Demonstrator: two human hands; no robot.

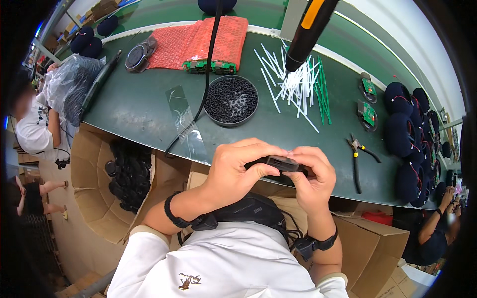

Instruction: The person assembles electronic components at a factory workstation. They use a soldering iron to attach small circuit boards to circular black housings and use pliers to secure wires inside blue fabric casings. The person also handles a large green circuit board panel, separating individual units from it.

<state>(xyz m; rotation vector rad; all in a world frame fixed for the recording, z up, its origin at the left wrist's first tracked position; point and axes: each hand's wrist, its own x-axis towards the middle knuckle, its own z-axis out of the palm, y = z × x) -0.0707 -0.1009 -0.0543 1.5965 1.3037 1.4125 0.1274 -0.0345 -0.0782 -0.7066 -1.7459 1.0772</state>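
Note:
Between my two hands, above the near edge of the green bench, is a small black plastic part (283, 163) with a slot in its end. My left hand (241, 166) pinches it from the left, thumb and fingers closed on it. From the right, my right hand (314, 173) grips the same part with its thumb and bent fingers. Its far side is hidden behind my fingers. Beyond my hands stands a round dish (231, 101) full of small black screws or pins. A black power screwdriver (309, 35) with an orange stripe hangs above the bench.
White cable ties (298, 79) and green ties (323, 92) lie on the bench, with cutting pliers (356, 161) nearer. Red bubble wrap (198, 42) holds circuit boards. Dark padded cups (400, 131) line the right. Cardboard boxes (94, 184) stand below; people work at both sides.

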